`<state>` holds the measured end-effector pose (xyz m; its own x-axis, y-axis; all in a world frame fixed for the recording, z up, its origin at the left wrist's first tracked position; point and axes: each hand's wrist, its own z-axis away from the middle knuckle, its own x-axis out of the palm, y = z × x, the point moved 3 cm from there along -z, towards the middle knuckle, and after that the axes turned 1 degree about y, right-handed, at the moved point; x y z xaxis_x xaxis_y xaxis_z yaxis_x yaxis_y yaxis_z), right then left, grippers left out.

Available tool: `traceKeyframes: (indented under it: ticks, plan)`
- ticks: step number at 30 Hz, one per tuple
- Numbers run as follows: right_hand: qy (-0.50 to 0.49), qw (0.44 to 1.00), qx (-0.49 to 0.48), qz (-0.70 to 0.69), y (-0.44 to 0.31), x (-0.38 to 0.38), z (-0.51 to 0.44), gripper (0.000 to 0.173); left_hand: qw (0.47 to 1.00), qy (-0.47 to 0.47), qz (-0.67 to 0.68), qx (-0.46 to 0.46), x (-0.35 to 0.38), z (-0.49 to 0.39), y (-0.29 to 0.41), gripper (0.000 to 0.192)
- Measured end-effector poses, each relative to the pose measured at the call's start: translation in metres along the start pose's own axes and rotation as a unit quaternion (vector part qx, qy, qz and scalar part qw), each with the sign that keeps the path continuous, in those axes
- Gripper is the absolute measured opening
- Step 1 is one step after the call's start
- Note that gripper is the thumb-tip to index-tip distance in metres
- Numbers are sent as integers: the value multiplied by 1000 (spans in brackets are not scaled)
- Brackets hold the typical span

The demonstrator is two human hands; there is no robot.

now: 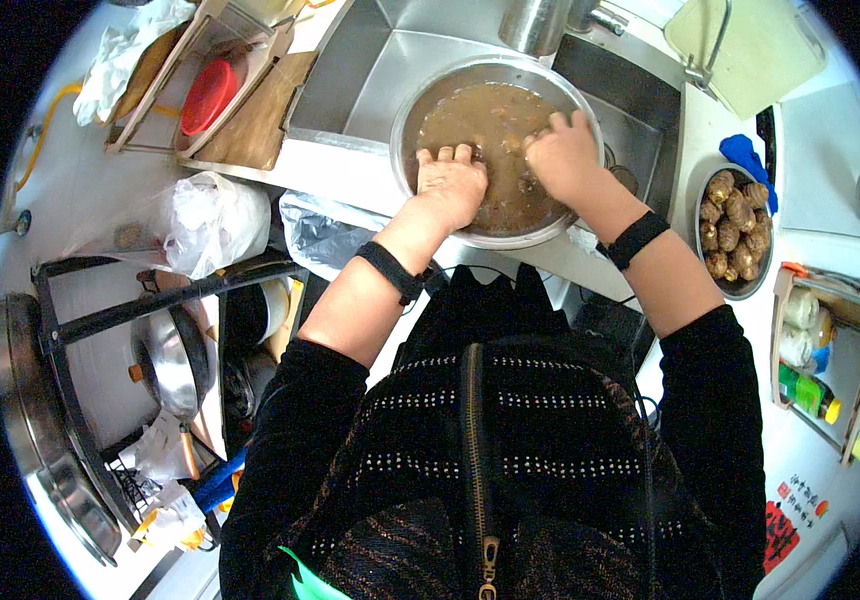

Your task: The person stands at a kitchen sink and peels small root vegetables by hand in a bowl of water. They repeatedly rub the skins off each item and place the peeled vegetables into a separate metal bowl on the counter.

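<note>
A large round metal basin (501,244) of murky brown water (501,112) sits at the front of the stainless steel sink (370,97). Pale and brownish bits show dimly under the surface. My left hand (451,180) reaches over the near left part of the basin, fingertips at the water. Over the right part, my right hand (566,154) is bent at the knuckles and slightly blurred. Whether either hand holds something is hidden by the hands and the cloudy water. To the right, a metal bowl (702,247) is filled with several brown, ringed taro corms (737,217).
Behind the basin stands a metal cylinder (535,26). A faucet (700,71) and a pale cutting board (745,56) are at the far right. A blue cloth (749,165) touches the bowl's far side. Below the left counter edge hangs a lined bin (325,232), beside a white plastic bag (216,225).
</note>
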<state>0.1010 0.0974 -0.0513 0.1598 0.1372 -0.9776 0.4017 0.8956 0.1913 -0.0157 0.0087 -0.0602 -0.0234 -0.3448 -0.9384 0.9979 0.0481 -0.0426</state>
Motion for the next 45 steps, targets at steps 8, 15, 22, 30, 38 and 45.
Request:
traceKeyframes:
  ticks: [8, 15, 22, 30, 38, 45]
  plan:
    - [128, 989, 52, -56, 10, -27, 20, 14, 988, 145, 49, 37, -30, -25, 5, 35]
    - [156, 948, 205, -190, 28, -46, 80, 10, 995, 12, -55, 84, -31, -49, 27, 39]
    - [235, 843, 436, -210, 109, -42, 228, 24, 996, 27, -4, 81, -19, -48, 37, 26]
    - [204, 758, 580, -219, 134, -1, 302, 25, 873, 49, 483, 45, -19, -29, 8, 46]
    - [271, 779, 290, -486, 45, -28, 137, 18, 556, -42, 829, -34, -14, 4, 4, 22]
    - [324, 873, 109, -349, -38, -60, 19, 24, 484, -12, 867, -113, -29, 25, -7, 39]
